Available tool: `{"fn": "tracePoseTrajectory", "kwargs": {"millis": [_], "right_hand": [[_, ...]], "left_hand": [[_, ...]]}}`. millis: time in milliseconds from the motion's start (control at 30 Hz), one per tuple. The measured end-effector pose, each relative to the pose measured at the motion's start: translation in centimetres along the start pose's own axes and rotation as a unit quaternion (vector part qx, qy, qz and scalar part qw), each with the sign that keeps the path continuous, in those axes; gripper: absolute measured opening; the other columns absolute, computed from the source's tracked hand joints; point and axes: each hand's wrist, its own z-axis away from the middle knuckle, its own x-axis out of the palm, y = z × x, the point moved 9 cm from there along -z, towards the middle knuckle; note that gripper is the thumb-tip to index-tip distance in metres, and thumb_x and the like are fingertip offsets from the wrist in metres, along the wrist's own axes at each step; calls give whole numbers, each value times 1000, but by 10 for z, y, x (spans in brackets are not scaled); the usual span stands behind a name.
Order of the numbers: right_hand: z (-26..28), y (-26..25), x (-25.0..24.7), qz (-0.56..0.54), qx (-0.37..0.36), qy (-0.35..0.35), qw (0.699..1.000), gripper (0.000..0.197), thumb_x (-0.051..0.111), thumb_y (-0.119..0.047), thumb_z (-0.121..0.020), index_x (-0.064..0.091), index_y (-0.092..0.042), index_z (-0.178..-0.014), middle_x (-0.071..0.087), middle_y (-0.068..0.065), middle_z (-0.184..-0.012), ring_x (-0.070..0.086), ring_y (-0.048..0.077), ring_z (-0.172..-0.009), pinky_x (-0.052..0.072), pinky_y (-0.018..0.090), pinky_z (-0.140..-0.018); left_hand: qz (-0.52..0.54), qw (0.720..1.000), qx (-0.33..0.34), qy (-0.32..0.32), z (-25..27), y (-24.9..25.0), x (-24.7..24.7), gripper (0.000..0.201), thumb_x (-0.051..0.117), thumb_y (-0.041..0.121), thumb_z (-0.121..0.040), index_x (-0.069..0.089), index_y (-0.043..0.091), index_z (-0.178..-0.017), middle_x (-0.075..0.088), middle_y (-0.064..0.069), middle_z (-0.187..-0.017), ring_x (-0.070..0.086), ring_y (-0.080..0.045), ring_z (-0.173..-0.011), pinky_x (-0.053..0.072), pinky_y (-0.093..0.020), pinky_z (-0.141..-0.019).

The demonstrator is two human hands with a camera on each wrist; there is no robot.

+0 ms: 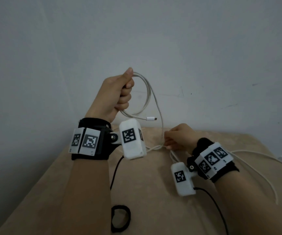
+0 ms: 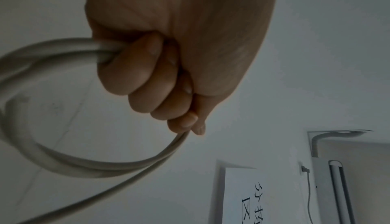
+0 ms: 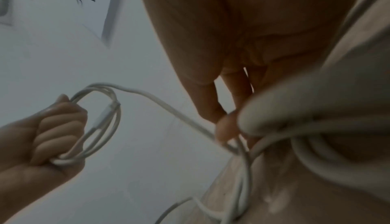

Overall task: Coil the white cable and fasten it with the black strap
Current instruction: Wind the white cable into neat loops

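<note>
My left hand (image 1: pixel 122 94) is raised above the beige table (image 1: pixel 60 192) and grips a few loops of the white cable (image 1: pixel 147 94) in a fist. The cable's connector end (image 1: pixel 151 118) hangs free below the loops. One strand runs down from the coil to my right hand (image 1: pixel 170 141), which pinches it just above the table. In the left wrist view the fingers (image 2: pixel 147 80) curl tightly round the looped cable (image 2: pixel 69 162). The right wrist view has fingertips (image 3: pixel 224 127) on the strand and the coil (image 3: pixel 105 119) in the left hand (image 3: pixel 48 135). The black strap (image 1: pixel 119 219) lies curled on the table, near the front.
Loose white cable (image 1: pixel 259 168) trails over the table to the right of my right wrist. Thin black camera leads (image 1: pixel 114 172) hang from both wrists. A plain wall stands behind the table, with a paper sign (image 2: pixel 242 194) on it.
</note>
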Motion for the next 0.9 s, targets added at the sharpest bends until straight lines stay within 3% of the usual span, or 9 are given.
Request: {"fn": "tracePoseTrajectory", "kwargs": {"millis": [100, 233, 467, 533, 600, 633, 700, 767, 900], "right_hand": [[-3, -11, -11, -5, -61, 27, 998, 21, 55, -1, -91, 65, 6, -74, 65, 13, -64, 61, 23, -56, 54, 22, -48], [4, -32, -29, -37, -151, 24, 988, 21, 48, 2, -94, 67, -4, -87, 62, 4, -71, 55, 8, -58, 43, 16, -43], [10, -43, -87, -176, -230, 8, 957, 19, 49, -12, -96, 66, -12, -86, 52, -1, -69, 48, 7, -57, 38, 15, -44], [12, -43, -85, -143, -229, -39, 962, 22, 73, -36, -77, 75, -17, -87, 54, -1, -64, 47, 5, -49, 39, 16, -42], [10, -35, -76, -117, -192, -99, 969, 56, 88, -52, -48, 78, -16, -90, 56, 0, -59, 45, 5, -43, 38, 17, -40], [9, -31, -71, -101, -171, -119, 973, 62, 89, -51, -45, 77, -13, -93, 57, 2, -60, 45, 6, -43, 39, 17, -41], [4, -22, -63, -52, -135, -128, 981, 44, 84, -33, -66, 75, -6, -99, 59, 6, -65, 46, 7, -46, 41, 17, -43], [3, -21, -59, 1, -121, -95, 988, 19, 64, -6, -87, 70, -1, -104, 63, 8, -73, 50, 8, -48, 43, 19, -46], [4, -17, -32, 79, -114, -117, 983, 20, 63, -3, -88, 67, -8, -106, 72, 12, -86, 65, 17, -70, 54, 27, -64]], "left_hand": [[11, 1000, -6, 21, -1, -3, -11, 42, 46, 39, -99, 37, 19, -63, 22, 11, -48, 14, -3, -36, 12, -14, -33], [78, 991, -16, 108, 2, -10, -51, 42, 46, 40, -99, 37, 20, -63, 21, 10, -46, 14, -3, -34, 11, -14, -31], [184, 955, -1, 234, 15, -16, -101, 42, 44, 43, -99, 37, 20, -64, 24, 12, -41, 16, -3, -31, 14, -16, -28], [200, 949, 28, 242, 16, -9, -101, 43, 43, 43, -100, 37, 20, -64, 24, 12, -42, 16, -3, -32, 13, -17, -29], [208, 945, 60, 244, 18, 0, -101, 43, 41, 43, -100, 37, 19, -64, 23, 11, -44, 15, -3, -33, 12, -17, -31], [210, 946, 69, 238, 19, 2, -100, 44, 40, 43, -100, 36, 20, -64, 23, 11, -45, 15, -3, -34, 12, -17, -31], [208, 953, 68, 207, 16, 3, -94, 44, 39, 45, -100, 35, 20, -64, 23, 11, -45, 15, -3, -33, 12, -17, -31], [193, 966, 49, 168, 12, 2, -86, 44, 39, 46, -100, 34, 20, -64, 23, 11, -45, 15, -2, -32, 13, -16, -30], [148, 979, 15, 137, 9, -2, -78, 43, 42, 44, -99, 36, 20, -64, 23, 11, -45, 15, -2, -32, 12, -15, -29]]}}
